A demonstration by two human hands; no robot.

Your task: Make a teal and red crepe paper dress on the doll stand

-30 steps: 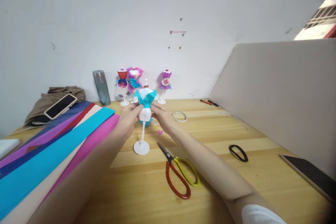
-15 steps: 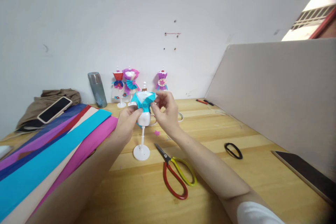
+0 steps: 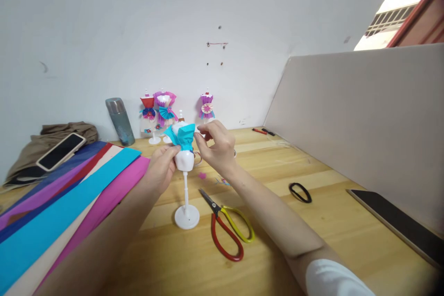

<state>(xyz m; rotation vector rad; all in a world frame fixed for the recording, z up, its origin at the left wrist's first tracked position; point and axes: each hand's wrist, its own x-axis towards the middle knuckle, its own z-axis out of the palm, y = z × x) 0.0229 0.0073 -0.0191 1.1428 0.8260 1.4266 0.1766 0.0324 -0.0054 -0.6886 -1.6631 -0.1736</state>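
A small white dress form (image 3: 184, 162) on a round-based stand (image 3: 187, 217) leans slightly in front of me. Turquoise crepe paper (image 3: 183, 136) wraps its chest and flares out at both upper sides. My left hand (image 3: 163, 166) is closed around the form's left side, its thumb pressing the paper at the waist. At the right edge of the paper, my right hand (image 3: 217, 145) is closed in a pinch; its fingertips partly hide what they grip. Scissors (image 3: 227, 226) with one red and one yellow handle lie below, blades slightly apart.
Several long crepe strips (image 3: 69, 208) cover the left side. Behind them are a phone (image 3: 60, 151), brown cloth (image 3: 79, 132) and a bottle (image 3: 120, 121). Dressed forms (image 3: 207, 107) stand by the wall. A black band (image 3: 300, 193) and a dark tablet-like slab (image 3: 395, 222) lie right.
The dress form has tilted, and its base shows lower in view. The paper's right side now stands up more in a flare. My view has shifted a little to the right.
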